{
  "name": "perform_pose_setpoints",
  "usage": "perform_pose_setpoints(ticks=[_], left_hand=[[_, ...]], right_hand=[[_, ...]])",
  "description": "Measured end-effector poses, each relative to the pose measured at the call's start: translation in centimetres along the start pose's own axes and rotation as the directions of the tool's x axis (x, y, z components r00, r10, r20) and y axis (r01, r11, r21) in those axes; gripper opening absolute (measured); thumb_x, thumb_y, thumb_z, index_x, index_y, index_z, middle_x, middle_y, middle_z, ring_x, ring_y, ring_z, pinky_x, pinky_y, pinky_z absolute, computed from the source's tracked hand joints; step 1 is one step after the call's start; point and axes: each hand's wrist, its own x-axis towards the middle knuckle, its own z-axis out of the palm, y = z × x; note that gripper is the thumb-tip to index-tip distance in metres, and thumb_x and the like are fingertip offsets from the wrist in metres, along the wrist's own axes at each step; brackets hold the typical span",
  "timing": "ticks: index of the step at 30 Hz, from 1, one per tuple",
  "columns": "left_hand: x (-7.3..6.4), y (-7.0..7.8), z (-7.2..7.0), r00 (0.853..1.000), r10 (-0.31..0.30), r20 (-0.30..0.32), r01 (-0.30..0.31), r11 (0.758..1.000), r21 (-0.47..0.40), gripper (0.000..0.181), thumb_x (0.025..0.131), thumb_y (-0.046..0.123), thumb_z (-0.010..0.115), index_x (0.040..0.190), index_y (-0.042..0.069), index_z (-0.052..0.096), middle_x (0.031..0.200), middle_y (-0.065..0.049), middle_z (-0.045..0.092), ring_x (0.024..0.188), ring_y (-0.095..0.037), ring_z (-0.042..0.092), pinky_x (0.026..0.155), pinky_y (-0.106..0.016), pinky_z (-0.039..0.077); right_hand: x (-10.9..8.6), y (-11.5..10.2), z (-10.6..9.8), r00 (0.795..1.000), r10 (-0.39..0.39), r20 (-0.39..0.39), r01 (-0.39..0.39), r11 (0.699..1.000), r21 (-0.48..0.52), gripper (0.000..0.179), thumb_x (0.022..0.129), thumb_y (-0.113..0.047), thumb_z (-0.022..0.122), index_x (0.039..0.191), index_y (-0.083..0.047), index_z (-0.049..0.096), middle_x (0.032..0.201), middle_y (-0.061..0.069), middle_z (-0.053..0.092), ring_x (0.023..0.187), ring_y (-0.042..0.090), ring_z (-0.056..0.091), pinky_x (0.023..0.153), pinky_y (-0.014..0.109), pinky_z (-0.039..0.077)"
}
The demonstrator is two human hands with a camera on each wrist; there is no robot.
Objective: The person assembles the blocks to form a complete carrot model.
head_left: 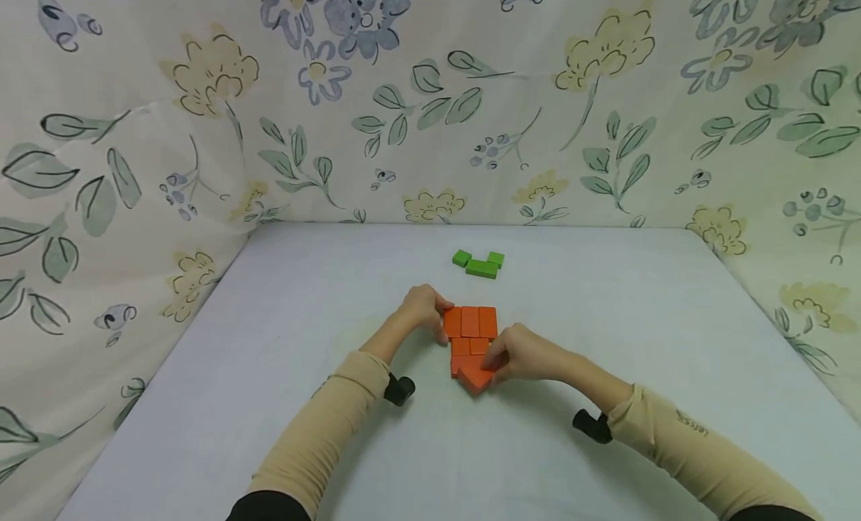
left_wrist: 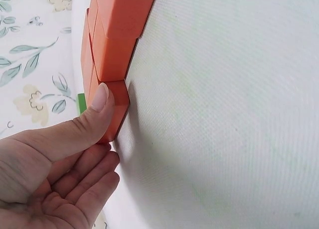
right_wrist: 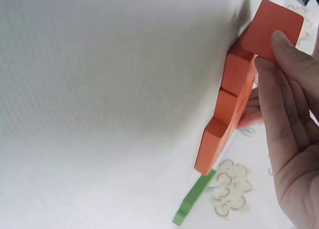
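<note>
The left hand (head_left: 425,312) is at the far left corner of the orange blocks (head_left: 470,346) on the white table (head_left: 605,304). Its thumb (left_wrist: 101,102) lies nearly straight against the left side of the far row's left block (head_left: 453,322), while the other fingers bend loosely by that block's far end (I cannot tell whether they pinch it).

The right hand (head_left: 528,354) is on the near right side, pinching a tilted orange block (head_left: 474,377) between thumb and fingers. In the right wrist view this block turns a square face with rounded corners to the camera, and from the head it overlaps the near part of the group; I cannot tell whether it rests on the blocks there.

The orange blocks lie close together in rows: 3 upright rectangles side by side in the far row, 2 smaller pieces in the middle, and a near row partly hidden by the held block.

Farther off, apart from the orange group, 3 green blocks (head_left: 481,269) form a shallow U: 1 long piece on the near side, with 2 small ones at its far left and far right corners.

Beige sleeves (head_left: 323,424) cover both forearms (the right carries dark lettering), and a flowered cloth (head_left: 417,162) hangs beyond the table.
</note>
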Motion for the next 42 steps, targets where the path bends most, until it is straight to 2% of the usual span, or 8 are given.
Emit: perform_pose_setpoints(ticks=[13, 21, 26, 35, 42], left_hand=[[-0.16, -0.01, 0.0, 1.0, -0.002, -0.005, 0.002, 1.0, -0.023, 0.065, 0.062, 0.006, 0.092, 0.122, 0.012, 0.069, 0.122, -0.006, 0.067, 0.12, -0.024, 0.054, 0.1, -0.034, 0.043], [-0.32, 0.17, -0.15, 1.0, 0.016, -0.008, -0.016, 1.0, 0.003, 0.065, 0.062, 0.008, 0.092, 0.122, 0.011, 0.069, 0.12, -0.007, 0.067, 0.112, -0.022, 0.058, 0.094, -0.031, 0.047], [-0.31, 0.05, -0.12, 1.0, 0.01, -0.004, -0.01, 1.0, -0.007, 0.066, 0.062, 0.008, 0.092, 0.123, 0.01, 0.069, 0.12, -0.008, 0.068, 0.111, -0.022, 0.058, 0.094, -0.031, 0.047], [-0.28, -0.19, -0.1, 0.999, 0.024, 0.029, -0.024, 1.0, -0.017, 0.068, 0.063, 0.008, 0.092, 0.126, 0.009, 0.066, 0.121, -0.01, 0.067, 0.108, -0.021, 0.059, 0.094, -0.033, 0.047], [-0.13, -0.36, -0.47, 0.994, 0.069, 0.084, -0.07, 0.997, 0.015, 0.07, 0.066, 0.012, 0.091, 0.13, 0.009, 0.063, 0.126, -0.01, 0.064, 0.092, -0.014, 0.052, 0.084, -0.027, 0.047]], right_hand=[[0.2, -0.04, 0.64, 0.999, -0.004, -0.032, 0.003, 1.0, -0.026, 0.014, 0.073, -0.001, 0.083, 0.085, -0.003, 0.076, 0.077, -0.005, 0.069, 0.068, 0.002, 0.059, 0.064, 0.02, 0.052], [0.32, 0.16, 0.62, 0.998, -0.028, -0.058, 0.025, 0.999, -0.044, 0.015, 0.072, -0.005, 0.084, 0.084, -0.004, 0.076, 0.078, -0.005, 0.07, 0.069, 0.002, 0.059, 0.065, 0.02, 0.052], [0.34, 0.27, 0.76, 0.997, -0.03, -0.074, 0.026, 0.998, -0.058, 0.015, 0.072, -0.004, 0.085, 0.083, -0.005, 0.075, 0.077, -0.006, 0.069, 0.069, 0.002, 0.059, 0.065, 0.02, 0.052], [0.23, 0.4, 0.9, 0.996, -0.038, -0.08, 0.032, 0.997, -0.07, 0.013, 0.074, -0.004, 0.083, 0.084, -0.006, 0.075, 0.078, -0.006, 0.069, 0.07, 0.003, 0.058, 0.066, 0.021, 0.051], [0.06, 0.24, 0.88, 0.996, -0.032, -0.082, 0.026, 0.997, -0.074, 0.012, 0.074, -0.004, 0.082, 0.083, -0.006, 0.075, 0.078, -0.006, 0.068, 0.07, 0.002, 0.057, 0.066, 0.02, 0.051]])
